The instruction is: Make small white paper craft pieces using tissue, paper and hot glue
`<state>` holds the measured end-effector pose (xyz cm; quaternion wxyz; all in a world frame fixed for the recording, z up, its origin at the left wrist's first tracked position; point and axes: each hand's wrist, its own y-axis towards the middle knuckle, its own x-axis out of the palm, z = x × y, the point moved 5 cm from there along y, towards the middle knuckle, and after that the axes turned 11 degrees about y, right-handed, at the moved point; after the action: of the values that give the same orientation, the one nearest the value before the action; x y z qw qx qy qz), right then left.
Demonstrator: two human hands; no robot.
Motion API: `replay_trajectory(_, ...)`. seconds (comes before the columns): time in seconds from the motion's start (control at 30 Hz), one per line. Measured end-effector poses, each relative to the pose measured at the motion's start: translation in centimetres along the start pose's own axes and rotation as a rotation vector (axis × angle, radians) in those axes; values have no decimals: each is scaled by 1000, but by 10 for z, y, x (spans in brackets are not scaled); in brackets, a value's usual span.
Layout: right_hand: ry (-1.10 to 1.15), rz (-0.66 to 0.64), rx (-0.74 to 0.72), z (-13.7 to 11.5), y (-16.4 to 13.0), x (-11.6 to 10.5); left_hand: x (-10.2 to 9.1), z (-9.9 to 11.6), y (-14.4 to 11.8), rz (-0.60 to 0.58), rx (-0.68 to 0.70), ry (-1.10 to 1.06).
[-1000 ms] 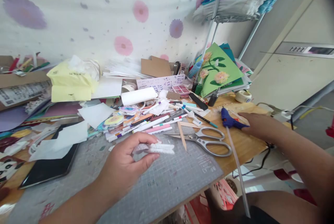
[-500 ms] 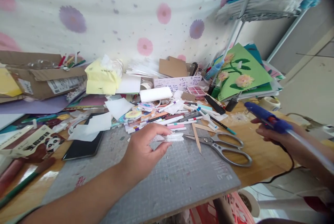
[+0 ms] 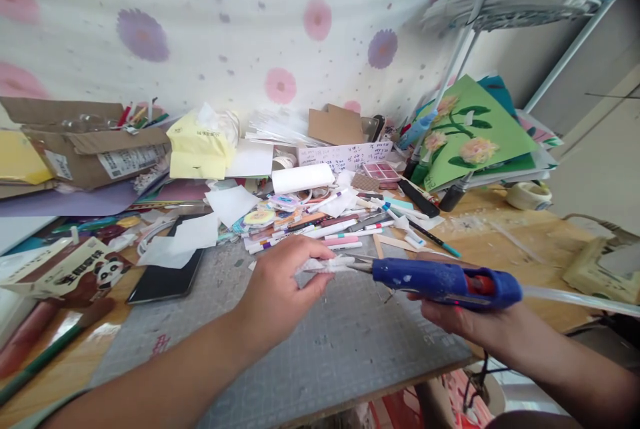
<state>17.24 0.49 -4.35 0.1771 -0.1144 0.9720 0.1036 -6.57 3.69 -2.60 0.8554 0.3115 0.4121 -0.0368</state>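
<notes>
My left hand (image 3: pixel 285 282) pinches a small folded piece of white paper (image 3: pixel 340 263) between thumb and fingers, above the grey cutting mat (image 3: pixel 280 362). My right hand (image 3: pixel 460 319) is wrapped round a blue hot glue gun (image 3: pixel 435 282), held level with its front end pointing left at the paper. A clear glue stick (image 3: pixel 575 296) runs out of the gun's back. The front end is close to the paper's right end; whether they touch I cannot tell. The glue gun and right hand hide most of the scissors, whose blades (image 3: pixel 363 262) show just left of the gun.
Behind the hands lies a heap of markers (image 3: pixel 340 239) and paper scraps (image 3: pixel 233 206). A white roll (image 3: pixel 303 178) is at the back. To the left are a black phone (image 3: pixel 165 279) and a panda carton (image 3: pixel 70 269). A green flower card (image 3: pixel 480 129) leans at the right.
My right hand has brought the glue gun leftward from the right side to the white paper, now covering the scissors. My left hand keeps its pinch. The view has shifted slightly.
</notes>
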Motion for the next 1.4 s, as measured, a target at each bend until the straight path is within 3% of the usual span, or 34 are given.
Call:
replay_trajectory(0.17,-124,18,-33,13,-1,-2,0,3,0,-17,-8,-24)
replay_trajectory(0.43,-112,-40,-52,-1,2,3,-3,6,0,-20,-6,-44)
replay_trajectory(0.63,-131,-68,40,1,0,3,-3,7,-1,-29,-6,-48)
replay_trajectory(0.83,-124,-6,98,9,-2,-1,-4,9,1,-27,17,-67)
replay_trajectory(1.0,-189,-89,47,-5,5,2,-5,7,1,-9,10,-59)
replay_trajectory(1.23,-265,-167,-133,-31,11,8,-6,10,2,-14,-9,-23)
replay_trajectory(1.4,-483,-170,-298,-34,1,11,-5,6,2,-44,-105,4)
